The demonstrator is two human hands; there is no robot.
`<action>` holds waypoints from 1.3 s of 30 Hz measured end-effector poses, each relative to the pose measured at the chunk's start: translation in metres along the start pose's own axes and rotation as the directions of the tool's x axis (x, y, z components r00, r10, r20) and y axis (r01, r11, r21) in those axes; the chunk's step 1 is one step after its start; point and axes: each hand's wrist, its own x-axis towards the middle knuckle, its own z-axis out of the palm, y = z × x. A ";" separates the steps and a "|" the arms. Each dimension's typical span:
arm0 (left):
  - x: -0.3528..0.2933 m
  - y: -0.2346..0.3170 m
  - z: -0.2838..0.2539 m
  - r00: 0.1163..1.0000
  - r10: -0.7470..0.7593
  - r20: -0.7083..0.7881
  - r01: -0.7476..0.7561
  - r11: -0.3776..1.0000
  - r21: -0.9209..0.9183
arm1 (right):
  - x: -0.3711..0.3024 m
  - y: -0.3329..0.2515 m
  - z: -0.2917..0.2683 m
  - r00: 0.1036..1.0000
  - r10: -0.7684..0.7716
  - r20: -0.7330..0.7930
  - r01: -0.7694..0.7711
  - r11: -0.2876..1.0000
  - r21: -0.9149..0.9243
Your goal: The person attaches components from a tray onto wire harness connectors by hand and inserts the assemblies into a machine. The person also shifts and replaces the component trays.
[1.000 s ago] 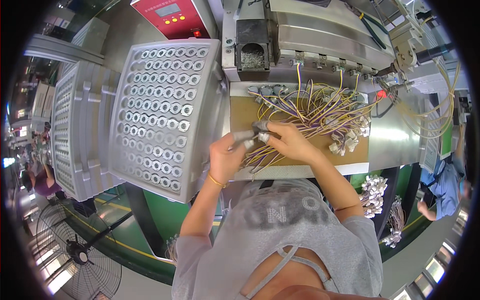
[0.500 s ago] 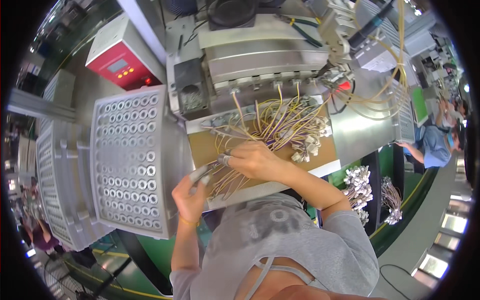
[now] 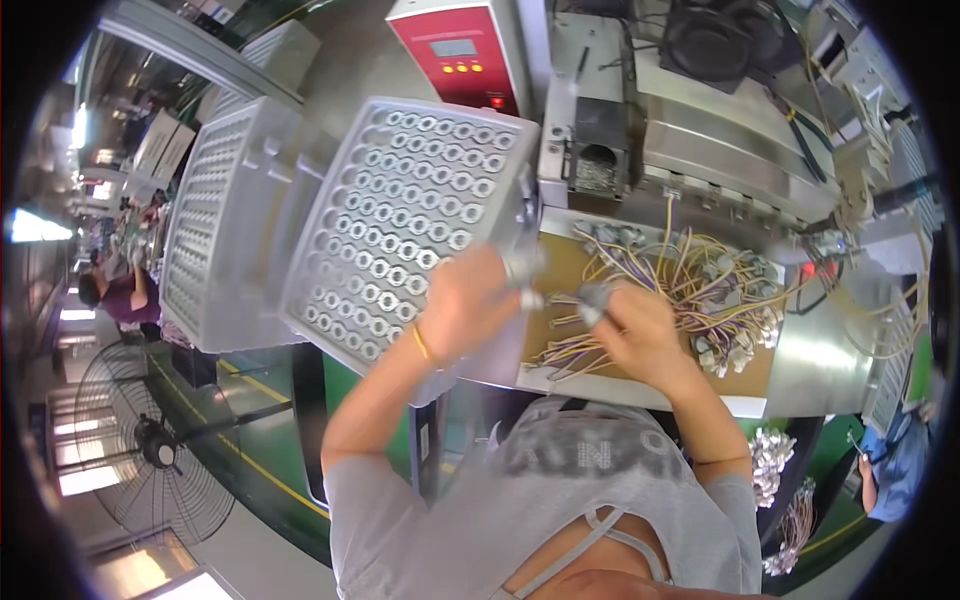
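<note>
My left hand (image 3: 468,300), with pale finger covers and a yellow band at the wrist, is smeared by motion beside the right edge of the white tray (image 3: 330,345). Whether it holds anything does not show. Rows of metal rings (image 3: 405,228) sit in that tray. My right hand (image 3: 645,335) hovers over the brown board (image 3: 562,262), its covered fingers drawn together; what is between them is too blurred to name. Close by spreads a bundle of yellow and purple wires (image 3: 690,295), with white connectors (image 3: 735,350) at its right end.
A red and white control box (image 3: 465,55) stands behind the tray. A metal machine (image 3: 735,140) with pliers (image 3: 800,135) on it lines the back. Left are a second tray stack (image 3: 205,230) and a floor fan (image 3: 155,445). A person in blue (image 3: 897,465) is far right.
The view has swung left. My left hand has left the wire ends and come up beside the tray of rings. My right hand stays over the board, apart from the left.
</note>
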 end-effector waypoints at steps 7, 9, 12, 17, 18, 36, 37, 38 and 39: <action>0.032 -0.207 -0.034 0.796 -0.231 -0.560 0.600 0.430 0.675 | -0.013 0.011 -0.004 0.853 0.515 -0.087 -0.461 0.820 0.338; 0.038 -0.208 -0.018 0.761 -0.319 -0.565 0.645 0.287 0.708 | -0.015 0.013 -0.003 0.790 0.610 -0.062 -0.527 0.727 0.440; 0.047 -0.201 -0.029 0.613 -0.634 -0.472 0.772 0.354 0.528 | -0.001 0.011 -0.004 0.743 0.665 -0.071 -0.536 0.656 0.531; 0.030 -0.098 -0.040 0.678 -0.602 -0.423 0.497 0.799 -0.339 | 0.006 0.013 -0.005 0.755 0.655 -0.032 -0.566 0.675 0.472; 0.034 -0.053 -0.033 0.626 -0.752 -0.204 0.558 0.615 -0.557 | 0.003 0.020 -0.002 0.764 0.645 -0.019 -0.548 0.665 0.508; -0.010 0.070 0.048 0.871 -0.452 0.194 0.317 0.213 -0.924 | -0.018 -0.002 -0.008 0.838 0.545 -0.022 -0.396 0.635 0.663; -0.009 0.071 0.048 0.886 -0.433 0.164 0.294 0.252 -0.922 | -0.014 -0.006 -0.013 0.865 0.499 -0.057 -0.368 0.707 0.604; -0.009 0.072 0.048 0.900 -0.413 0.136 0.271 0.289 -0.918 | -0.012 -0.009 -0.017 0.889 0.449 -0.088 -0.337 0.772 0.539; -0.007 0.073 0.047 0.900 -0.414 0.137 0.272 0.287 -0.919 | -0.010 -0.010 -0.020 0.888 0.451 -0.087 -0.339 0.771 0.539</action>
